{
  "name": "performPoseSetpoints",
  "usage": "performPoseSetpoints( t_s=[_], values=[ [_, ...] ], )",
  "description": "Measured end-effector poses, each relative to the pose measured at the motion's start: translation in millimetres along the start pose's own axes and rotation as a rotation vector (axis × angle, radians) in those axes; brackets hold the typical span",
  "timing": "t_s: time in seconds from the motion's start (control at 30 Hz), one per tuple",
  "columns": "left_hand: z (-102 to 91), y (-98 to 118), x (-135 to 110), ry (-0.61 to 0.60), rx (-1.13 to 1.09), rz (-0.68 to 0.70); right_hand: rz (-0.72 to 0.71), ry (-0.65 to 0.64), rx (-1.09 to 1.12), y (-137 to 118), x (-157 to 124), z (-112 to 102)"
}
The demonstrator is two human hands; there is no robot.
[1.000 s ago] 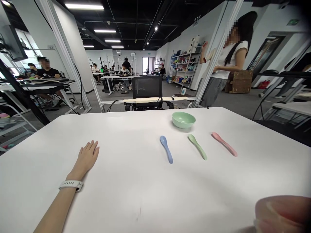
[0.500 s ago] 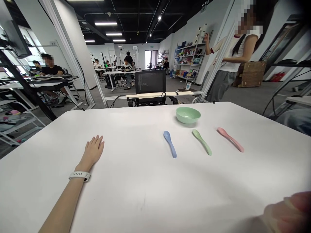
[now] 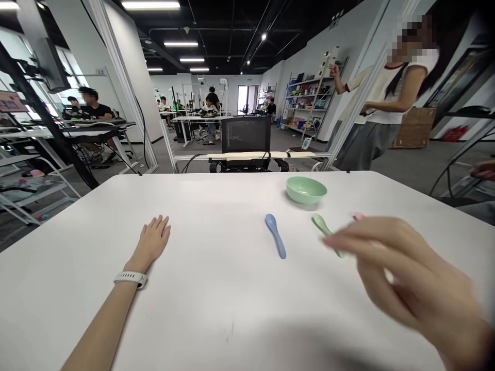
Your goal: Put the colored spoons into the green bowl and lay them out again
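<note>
My left hand (image 3: 153, 238) lies flat on the white table (image 3: 193, 299), palm down, with a light band on its wrist. My right hand (image 3: 406, 273), slightly blurred, hovers over the right side with fingers stretched forward, and I see nothing in it. Its fingertips overlap the handle of the green spoon (image 3: 320, 222) in view; contact cannot be made out. Behind the hand, only the tip of the pink spoon (image 3: 359, 216) shows. A blue spoon (image 3: 275, 234) lies left of the green one. Beyond the spoons stands a green bowl (image 3: 306, 190).
A black mesh chair (image 3: 246, 135) stands past the table's far edge, behind a metal frame with a crossbar (image 3: 255, 155). On the right, beyond the frame, a person (image 3: 390, 103) stands. Shelves (image 3: 307, 103) line the far wall.
My right hand has come in from the lower right corner towards the green spoon and now covers most of the pink spoon. The view has shifted slightly; my left hand rests as before.
</note>
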State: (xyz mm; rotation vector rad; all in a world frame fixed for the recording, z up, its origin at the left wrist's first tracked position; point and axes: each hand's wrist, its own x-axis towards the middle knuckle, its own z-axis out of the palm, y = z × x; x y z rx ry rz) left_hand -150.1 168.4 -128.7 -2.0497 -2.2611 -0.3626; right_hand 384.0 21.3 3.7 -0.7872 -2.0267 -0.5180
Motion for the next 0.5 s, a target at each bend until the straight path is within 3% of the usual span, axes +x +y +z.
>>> performPoseSetpoints(
  t_s=[0.03,0.1,0.2,0.3,0.4,0.5],
  values=[
    [-1.0,1,0,-0.019,0.0,-0.01,0.043,-0.004,0.012,19,22,4],
    [-2.6,2,0,-0.056,0.0,-0.03,0.199,-0.059,0.039,60,36,18],
    [-1.6,1,2,-0.078,-0.008,-0.037,0.578,-0.158,0.021,120,7,42],
    [3.0,-2,2,-0.056,-0.022,-0.031,0.848,-0.229,-0.004,165,-37,59],
    [7.1,-5,2,-0.02,-0.036,-0.026,0.961,-0.345,-0.019,183,-64,67],
    [8.2,-6,1,-0.019,-0.045,-0.017,0.978,-0.469,-0.013,180,-75,70]
  ],
)
